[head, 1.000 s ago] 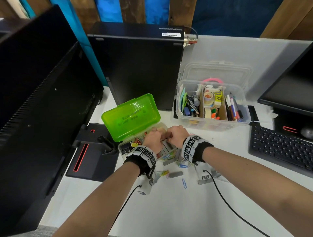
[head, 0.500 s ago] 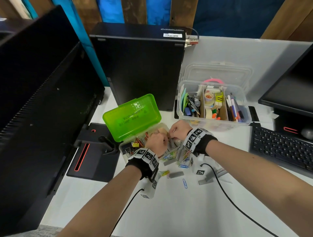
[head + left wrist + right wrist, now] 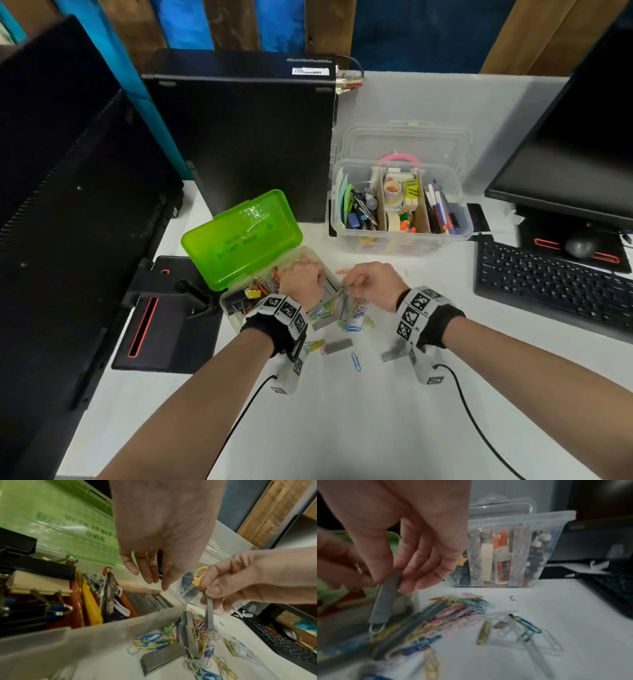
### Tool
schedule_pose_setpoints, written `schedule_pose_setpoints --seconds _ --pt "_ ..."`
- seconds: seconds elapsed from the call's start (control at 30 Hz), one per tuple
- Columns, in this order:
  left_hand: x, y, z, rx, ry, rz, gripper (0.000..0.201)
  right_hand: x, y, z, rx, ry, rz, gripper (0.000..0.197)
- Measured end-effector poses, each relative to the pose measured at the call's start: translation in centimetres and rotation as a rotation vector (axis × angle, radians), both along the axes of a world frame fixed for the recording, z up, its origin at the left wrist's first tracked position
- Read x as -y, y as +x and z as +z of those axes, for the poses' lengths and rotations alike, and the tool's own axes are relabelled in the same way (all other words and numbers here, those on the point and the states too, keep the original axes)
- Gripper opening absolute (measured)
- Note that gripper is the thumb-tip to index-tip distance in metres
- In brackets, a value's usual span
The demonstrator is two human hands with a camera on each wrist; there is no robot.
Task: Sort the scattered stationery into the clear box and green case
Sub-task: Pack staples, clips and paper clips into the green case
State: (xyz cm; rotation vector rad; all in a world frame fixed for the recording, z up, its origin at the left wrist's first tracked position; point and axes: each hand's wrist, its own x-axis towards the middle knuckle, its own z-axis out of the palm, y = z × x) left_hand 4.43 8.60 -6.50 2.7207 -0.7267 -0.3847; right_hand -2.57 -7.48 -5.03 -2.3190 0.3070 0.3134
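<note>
A black computer tower (image 3: pixel 246 137) stands behind; a keyboard (image 3: pixel 555 287) lies right

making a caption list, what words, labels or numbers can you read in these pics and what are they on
"HAIR": embossed on the green case lid, seen mirrored from inside; the longer embossed line above it is too distorted to read.
White sticker on the black computer tower: print too small to read.
Glue bottle label in the clear box: blurred, unreadable.
Yellow packet in the clear box: print too small.
Black-and-white squares on the wristbands: coded marker patterns.
</note>
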Motion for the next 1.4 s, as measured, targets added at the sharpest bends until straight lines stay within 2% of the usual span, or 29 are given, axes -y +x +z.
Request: schedule_pose_setpoints --seconds 0.2,0.3,0.4,0.47,0.57,0.63,0.73,0.83,0.97,1.2,1.4 --pt "0.5 -0.2 0.4 0.032 0.007 0.007 0.018 0.0 -0.1 0.2 0.076 0.013 -0.094 0.009" --pt "-0.1 -0.2 0.4 0.037 0.013 0.003 0.022 -0.2 0.8 0.6 0.093 0.093 -0.185 0.005" --pt "-1.2 -0.1 0.2 0.027 -0.012 0.022 0.025 -1.1 2.2 0.9 0.107 0.167 -0.261 0.015" --pt "-1.8 -0.1 0.1 0.019 -0.01 0.034 0.024 -2.0 3.4 0.9 0.123 0.122 -0.221 0.019" --pt "-2.6 -0.2 -0.1 0.0 -0.003 0.04 0.024 -3.7 4.7 0.6 0.122 -0.026 -0.082 0.014" --pt "-3.1 -0.2 -0.1 -0.026 0.012 0.044 0.026 -4.7 5.3 0.3 0.076 -0.114 0.012 0.01" --pt "-3.5 -0.1 -0.1 -0.022 0.006 0.045 0.029 -5.7 5.7 0.3 0.002 -0.276 0.12 0.014" --pt "-3.9 0.0 -0.1 -0.006 0.0 0.063 0.028 -6.1 6.2 0.3 -0.056 -0.358 0.18 0.02" --pt "-4.3 0.2 0.0 -0.01 0.012 0.097 0.028 -6.4 6.6 0.2 -0.106 -0.422 0.234 0.024" --pt "-4.3 0.2 0.0 -0.003 0.056 0.053 0.031 -6.8 6.4 -0.2 -0.12 -0.516 0.307 0.027" --pt "-4.1 0.2 0.1 -0.005 0.091 0.012 0.034 -6.1 5.7 -0.2 -0.168 -0.437 0.297 0.034"
